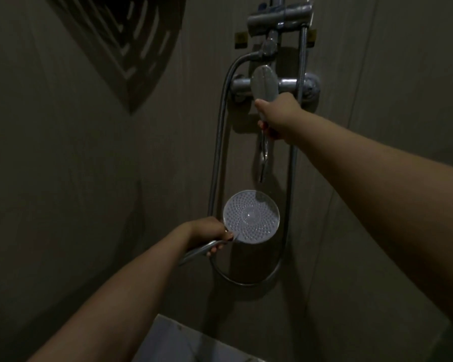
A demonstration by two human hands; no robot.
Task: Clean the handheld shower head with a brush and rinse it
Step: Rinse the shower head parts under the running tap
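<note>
— Two bare forearms fill the near view, reaching up toward the tiled wall [377,74]. What is the biggest thing past them?

— That wall, then the corner shelf [131,48] high on the left, then the long loop of hose [217,142] hanging from the mixer tap [288,84]. At the bottom edge there is a pale ledge [173,340], too dim to say more.

— And the shower head?

— The shower head [251,216] is low and centre, in front of the wall, its dotted face turned toward the camera. The left hand [207,233] has its fingers wrapped round the handle just beside the face.

— The right hand?

— The right hand [275,118] is up at the tap, fingers curled round the lever [263,87]. No brush is in sight and I see no water running, so I judge this is the turning-on for a rinse.

— How to do it well?

— Ease the lever open gently so the head doesn't kick, keep the firm hold on the handle, and tip the face down and away before the flow comes.

— Any writing?

— Two small yellowish tags [240,39] flank the upper bracket [280,18]; nothing on them is legible in this light.
</note>
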